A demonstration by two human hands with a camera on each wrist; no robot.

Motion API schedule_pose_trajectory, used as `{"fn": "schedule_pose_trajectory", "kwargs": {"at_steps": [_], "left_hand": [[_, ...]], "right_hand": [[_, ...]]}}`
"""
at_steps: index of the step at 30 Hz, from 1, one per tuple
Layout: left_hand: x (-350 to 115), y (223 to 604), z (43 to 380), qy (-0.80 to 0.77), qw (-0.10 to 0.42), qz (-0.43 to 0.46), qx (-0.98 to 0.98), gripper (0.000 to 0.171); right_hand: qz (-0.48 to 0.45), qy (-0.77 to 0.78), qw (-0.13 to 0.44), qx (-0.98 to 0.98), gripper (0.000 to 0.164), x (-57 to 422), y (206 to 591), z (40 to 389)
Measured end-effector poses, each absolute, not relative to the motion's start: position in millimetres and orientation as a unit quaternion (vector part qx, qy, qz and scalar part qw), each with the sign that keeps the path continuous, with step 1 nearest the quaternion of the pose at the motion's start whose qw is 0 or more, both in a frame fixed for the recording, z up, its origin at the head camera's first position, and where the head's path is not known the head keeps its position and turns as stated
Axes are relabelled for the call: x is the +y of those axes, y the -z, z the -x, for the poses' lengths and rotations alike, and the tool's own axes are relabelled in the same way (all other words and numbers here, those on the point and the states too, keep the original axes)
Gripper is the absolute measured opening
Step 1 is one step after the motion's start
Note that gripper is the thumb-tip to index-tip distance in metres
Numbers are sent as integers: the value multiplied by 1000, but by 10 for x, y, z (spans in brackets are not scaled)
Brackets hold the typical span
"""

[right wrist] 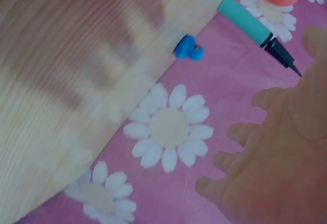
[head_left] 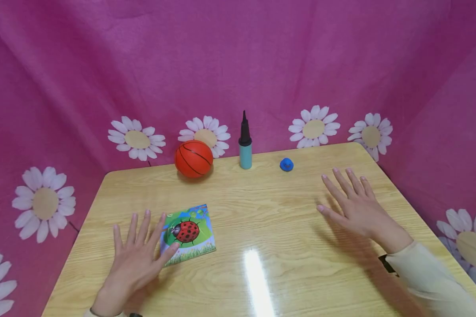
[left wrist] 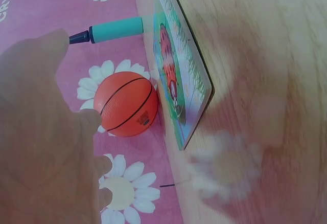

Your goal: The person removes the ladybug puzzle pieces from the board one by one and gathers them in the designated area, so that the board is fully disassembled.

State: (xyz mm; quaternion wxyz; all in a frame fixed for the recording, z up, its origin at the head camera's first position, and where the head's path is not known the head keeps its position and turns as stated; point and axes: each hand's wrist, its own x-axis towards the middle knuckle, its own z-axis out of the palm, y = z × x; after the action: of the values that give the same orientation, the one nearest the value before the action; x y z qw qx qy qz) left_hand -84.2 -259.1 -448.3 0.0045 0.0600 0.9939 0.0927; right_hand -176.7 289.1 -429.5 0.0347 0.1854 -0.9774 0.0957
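Your left hand [head_left: 136,264] is raised over the near left part of the wooden table [head_left: 258,211], its fingers spread and gripping nothing; in the head view its thumb overlaps the left edge of the ladybird board [head_left: 188,233], though the left wrist view shows the hand held apart from it. That board lies flat on the table, picture side up, just to the right of your left hand, its ladybird red with black spots on a green leaf. Your right hand [head_left: 358,215] is likewise raised over the right side of the table, fingers extended and grasping nothing, its shadow falling on the wood below; a pale sleeve [head_left: 428,277] covers that forearm. Nearest to it is the small blue toy [head_left: 287,164], close to the far edge. Along that same edge, left of the toy, you have the teal pump [head_left: 245,154] standing upright with its black nozzle pointing up, and further left the orange ball [head_left: 193,159] with black lines. Behind them hangs a pink curtain [head_left: 242,66] with white daisies.
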Motion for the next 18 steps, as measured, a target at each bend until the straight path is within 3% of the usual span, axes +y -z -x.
{"fn": "schedule_pose_trajectory", "kwargs": {"at_steps": [18], "left_hand": [[-2294,4671,1032,-134,46,-123,982,78]], "right_hand": [[-323,-138,-41,-935,75,1628,4125,2315]]}}
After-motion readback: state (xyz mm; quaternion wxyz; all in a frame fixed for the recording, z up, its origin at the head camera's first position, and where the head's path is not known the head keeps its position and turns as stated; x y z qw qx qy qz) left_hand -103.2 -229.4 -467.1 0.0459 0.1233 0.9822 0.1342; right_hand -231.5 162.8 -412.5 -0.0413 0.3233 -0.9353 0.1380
